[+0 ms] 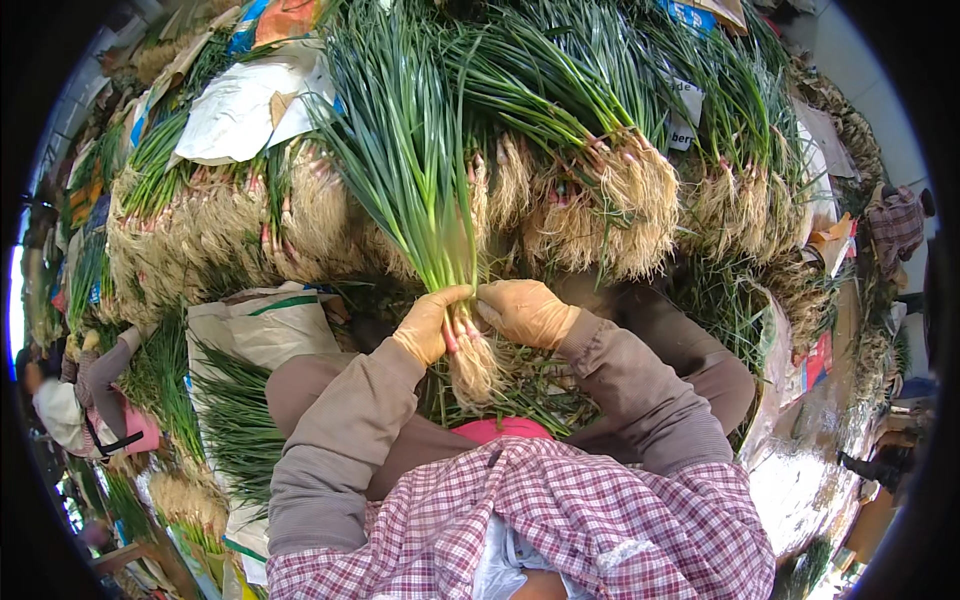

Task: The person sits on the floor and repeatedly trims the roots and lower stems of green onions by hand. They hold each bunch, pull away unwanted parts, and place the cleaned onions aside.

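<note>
My left hand point(431, 326), in a tan glove, is closed around the lower stems of a bunch of young allium plants point(427, 172), such as green garlic. The long green leaves spread away from me. The bunch's pale, stringy roots point(476, 367) hang towards my lap below pinkish stem bases. Gloved as well, my right hand point(529, 313) has its fingers curled against the right side of the same stems; exactly what lies between its fingertips is hidden.
A long row of rooted allium bunches point(600, 202) lies ahead. Leaf scraps point(525, 394) litter the space between my legs. At left is a pale sack point(262, 322) beside green leaves point(240, 420). Another person point(90, 405) sits at far left. White sheeting point(247, 105) covers some leaves.
</note>
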The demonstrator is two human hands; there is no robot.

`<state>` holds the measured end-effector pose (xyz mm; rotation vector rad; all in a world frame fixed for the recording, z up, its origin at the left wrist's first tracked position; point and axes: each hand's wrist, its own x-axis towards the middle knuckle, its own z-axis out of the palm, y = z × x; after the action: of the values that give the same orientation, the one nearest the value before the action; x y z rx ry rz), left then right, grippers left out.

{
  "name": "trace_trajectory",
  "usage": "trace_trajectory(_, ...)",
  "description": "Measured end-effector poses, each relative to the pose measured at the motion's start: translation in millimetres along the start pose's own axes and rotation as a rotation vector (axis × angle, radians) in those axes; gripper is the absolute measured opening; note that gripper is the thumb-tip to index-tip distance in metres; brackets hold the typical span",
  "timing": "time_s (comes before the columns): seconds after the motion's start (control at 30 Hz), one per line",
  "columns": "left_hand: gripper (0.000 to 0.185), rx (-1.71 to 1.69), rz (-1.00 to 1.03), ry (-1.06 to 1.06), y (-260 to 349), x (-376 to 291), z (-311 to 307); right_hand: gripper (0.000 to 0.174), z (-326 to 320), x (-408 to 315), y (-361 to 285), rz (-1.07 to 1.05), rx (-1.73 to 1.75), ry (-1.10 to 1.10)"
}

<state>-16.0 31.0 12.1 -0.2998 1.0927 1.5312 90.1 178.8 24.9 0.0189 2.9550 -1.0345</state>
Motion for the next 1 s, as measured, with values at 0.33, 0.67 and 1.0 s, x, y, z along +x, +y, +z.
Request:
trace_trajectory(0.33,0.017,0.03,0.025,-0.082,10,-28,23,0.025,2,18,27,0.457,0.332,0.356)
trace_trajectory(0.67,0.013,0.117,0.117,0.032,10,11,5,0.025,-3,0,20,0.244,0.551,0.105)
trace_trajectory(1.0,0.018,0.183,0.053,0.03,10,11,22,0.016,-24,28,26,0.109,-0.309,-0.003)
